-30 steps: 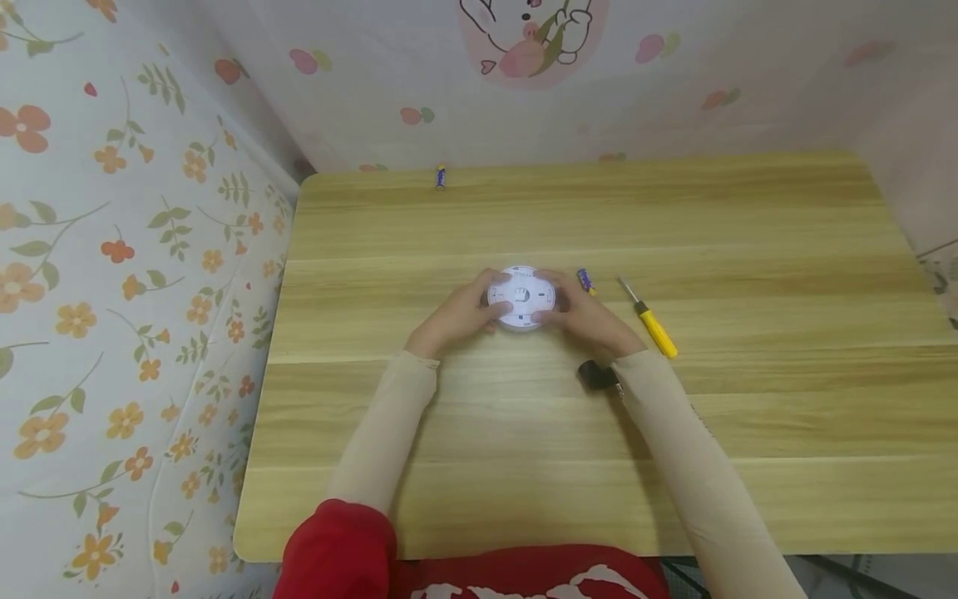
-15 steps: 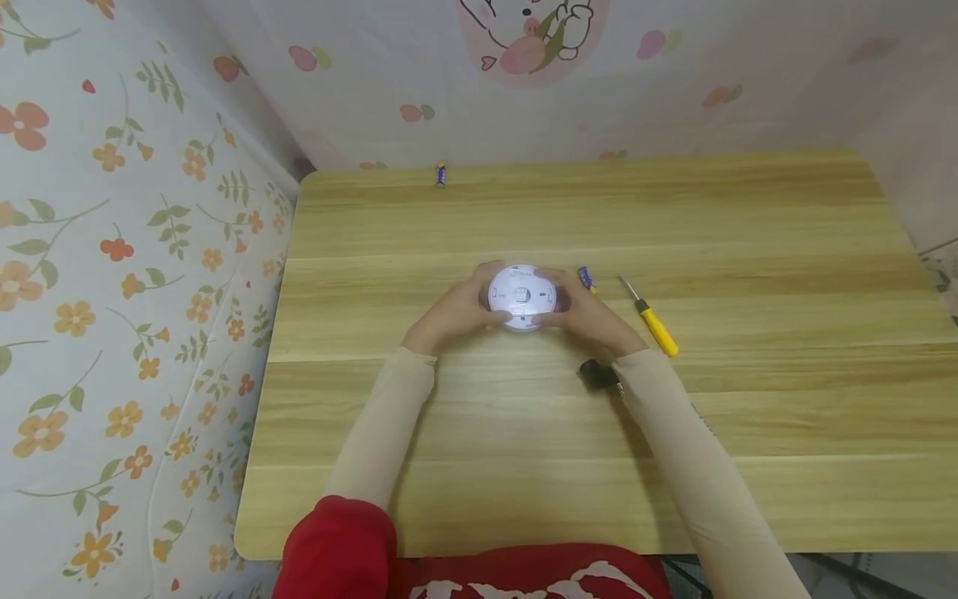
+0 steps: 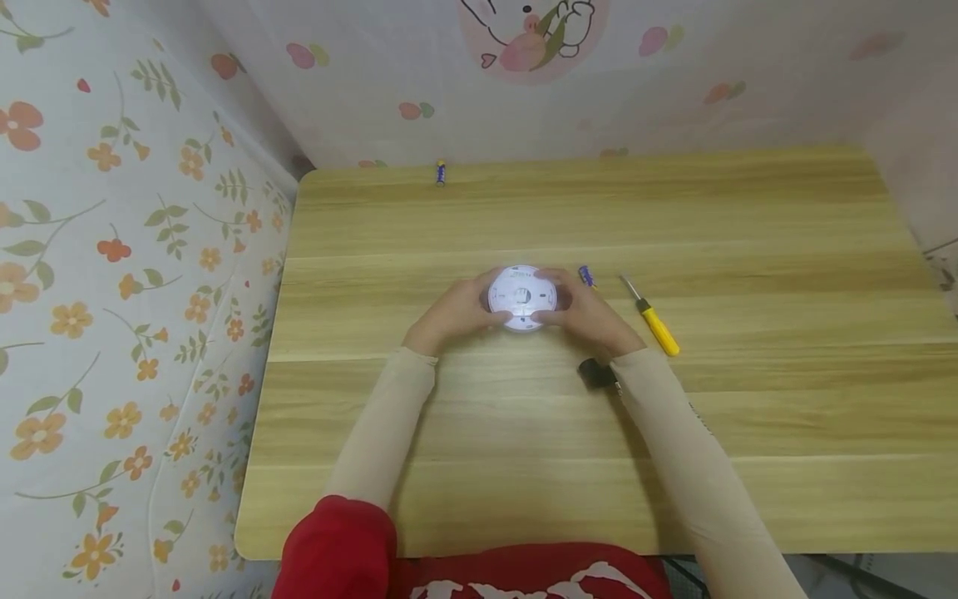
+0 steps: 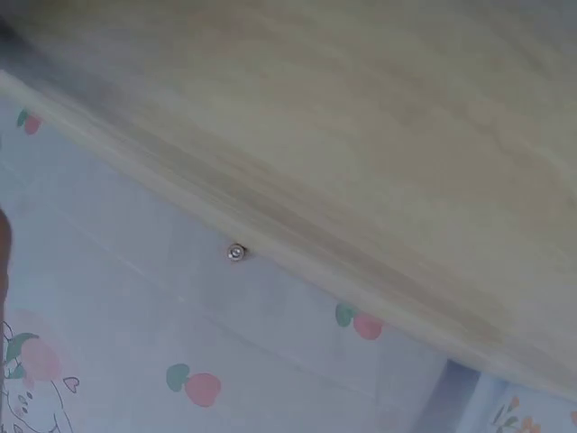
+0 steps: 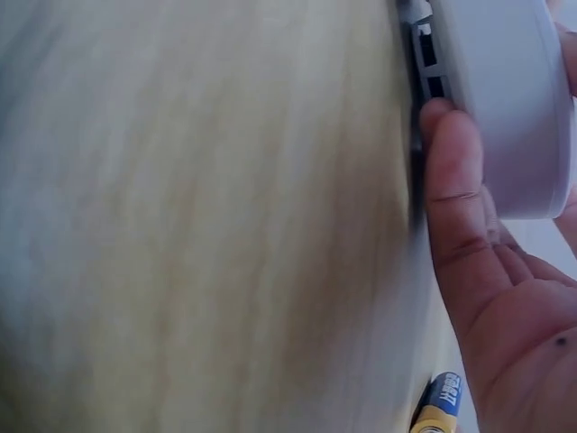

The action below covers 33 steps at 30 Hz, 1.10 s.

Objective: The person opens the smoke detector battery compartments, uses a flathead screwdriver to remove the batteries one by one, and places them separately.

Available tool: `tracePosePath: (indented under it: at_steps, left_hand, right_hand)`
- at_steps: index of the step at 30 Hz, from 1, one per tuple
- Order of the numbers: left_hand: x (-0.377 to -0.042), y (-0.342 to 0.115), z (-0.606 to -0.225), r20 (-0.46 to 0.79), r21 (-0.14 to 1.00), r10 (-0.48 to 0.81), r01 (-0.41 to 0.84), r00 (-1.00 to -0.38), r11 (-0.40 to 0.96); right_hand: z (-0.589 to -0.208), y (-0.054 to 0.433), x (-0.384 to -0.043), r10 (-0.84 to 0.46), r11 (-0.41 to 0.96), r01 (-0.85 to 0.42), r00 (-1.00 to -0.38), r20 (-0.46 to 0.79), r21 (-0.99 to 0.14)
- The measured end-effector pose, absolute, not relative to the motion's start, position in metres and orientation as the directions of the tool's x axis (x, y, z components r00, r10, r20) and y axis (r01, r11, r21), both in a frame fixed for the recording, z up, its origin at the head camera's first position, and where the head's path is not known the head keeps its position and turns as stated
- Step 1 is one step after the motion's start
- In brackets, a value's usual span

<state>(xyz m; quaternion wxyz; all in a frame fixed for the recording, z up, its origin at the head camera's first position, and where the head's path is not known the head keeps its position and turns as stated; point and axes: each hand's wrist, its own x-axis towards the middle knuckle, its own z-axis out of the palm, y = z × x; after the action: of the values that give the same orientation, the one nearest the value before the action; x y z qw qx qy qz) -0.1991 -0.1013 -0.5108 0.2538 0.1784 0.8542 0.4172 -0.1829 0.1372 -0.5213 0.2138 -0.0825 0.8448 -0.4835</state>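
Note:
A round white smoke detector, its flat face with slots and small print turned up, is held over the middle of the table. My left hand grips its left rim, thumb at the near edge. From the other side my right hand grips the right rim, with that thumb also at the near edge. Dark vent openings show on the detector's side in the right wrist view, beside a finger of the right hand. In the left wrist view only a sliver of skin shows at the left edge.
A blue and yellow battery lies just beyond my right hand, with a yellow screwdriver to its right. Another battery is near the table's far edge. A black object sits by my right wrist, partly hidden by the sleeve.
My left fingers have drawn back slightly from the detector's face toward its rim. The detector and my right hand stay almost in place.

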Motion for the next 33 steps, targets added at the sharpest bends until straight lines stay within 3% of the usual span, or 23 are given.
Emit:
tracePosePath:
  at_steps: [8,15,26,33]
  left_hand:
    - [-0.198,-0.101,-0.513,-0.302,0.808,0.514,0.07,-0.803,0.585]
    - [-0.196,-0.102,-0.512,-0.266,0.781,0.515,0.131,-0.814,0.611]
    - [-0.196,-0.104,-0.512,-0.294,0.805,0.532,0.094,-0.794,0.585]
    - [-0.196,-0.103,-0.516,-0.296,0.81,0.533,0.087,-0.793,0.579]
  right_hand:
    - [-0.524,0.139,-0.183,-0.346,0.532,0.049,-0.899,-0.269,-0.846]
    - [-0.526,0.141,-0.185,-0.341,0.526,0.08,-0.892,-0.296,-0.847]
    - [-0.523,0.143,-0.184,-0.404,0.469,0.121,-0.852,-0.334,-0.875]
    - [-0.519,0.138,-0.177,-0.425,0.509,0.081,-0.842,-0.332,-0.857]
